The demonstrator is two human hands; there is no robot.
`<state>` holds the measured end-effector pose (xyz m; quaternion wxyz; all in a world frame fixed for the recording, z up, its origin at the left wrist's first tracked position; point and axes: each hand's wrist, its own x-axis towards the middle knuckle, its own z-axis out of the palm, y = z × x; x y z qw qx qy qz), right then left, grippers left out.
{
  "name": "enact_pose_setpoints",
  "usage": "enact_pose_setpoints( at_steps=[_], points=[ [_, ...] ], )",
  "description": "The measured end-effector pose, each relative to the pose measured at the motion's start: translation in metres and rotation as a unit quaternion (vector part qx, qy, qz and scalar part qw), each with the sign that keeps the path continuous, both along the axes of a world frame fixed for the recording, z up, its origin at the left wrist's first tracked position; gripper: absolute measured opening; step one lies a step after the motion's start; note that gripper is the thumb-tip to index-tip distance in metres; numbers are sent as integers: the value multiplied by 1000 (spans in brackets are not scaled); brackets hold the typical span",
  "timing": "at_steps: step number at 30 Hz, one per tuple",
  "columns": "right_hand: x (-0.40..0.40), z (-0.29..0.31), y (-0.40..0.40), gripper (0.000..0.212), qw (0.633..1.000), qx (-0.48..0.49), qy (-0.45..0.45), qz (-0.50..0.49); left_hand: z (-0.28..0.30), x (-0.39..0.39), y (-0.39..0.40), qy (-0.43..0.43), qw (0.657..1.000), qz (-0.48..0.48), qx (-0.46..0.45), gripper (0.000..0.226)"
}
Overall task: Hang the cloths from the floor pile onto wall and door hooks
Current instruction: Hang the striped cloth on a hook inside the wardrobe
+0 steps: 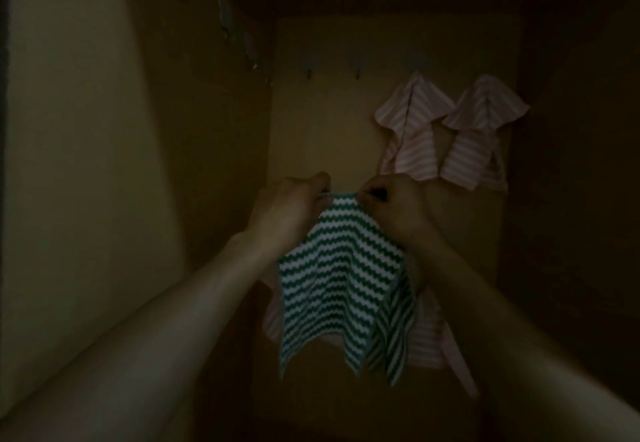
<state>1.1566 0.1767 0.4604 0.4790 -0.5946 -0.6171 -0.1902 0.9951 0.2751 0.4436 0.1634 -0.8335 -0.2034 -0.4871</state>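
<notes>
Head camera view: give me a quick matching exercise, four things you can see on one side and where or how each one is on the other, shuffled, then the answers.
Things:
1. green zigzag cloth
2. two pink striped cloths
3. bare hook
4. left hand

Places or states:
A. hanging on the door's right-side hooks
B. pinching the loop at the cloth's top
C. held up between both hands
D. on the door, nothing hanging from it

Pairs: 1-C, 2-A, 3-D, 4-B

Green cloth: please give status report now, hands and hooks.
Left hand and right hand pinch green cloth by its top edge. Two pink cloths hung. Empty hooks ahead, nothing blocking.
</notes>
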Motion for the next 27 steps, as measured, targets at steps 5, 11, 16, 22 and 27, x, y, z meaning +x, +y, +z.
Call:
enact_pose_setpoints(
  at_steps=[5, 11, 16, 22, 27],
  points=[
    [30, 40, 35, 13, 999, -1, -35, -20, 30, 28, 38, 3, 999, -1, 46, 27],
    [53, 113, 72, 20, 991, -1, -106, -86, 88, 62, 82, -44, 995, -83, 32, 35],
    [63, 166, 98, 26, 976, 38, -147, -156, 144, 89, 118, -93, 990, -102, 26, 32],
    [76, 207, 127, 28, 952, 57, -194, -231, 202, 115, 148, -119, 982, -148, -23, 26],
    [87, 234, 150, 25, 939, 47, -194, -280, 240, 136, 162, -127, 981, -132, -66, 26]
  ],
)
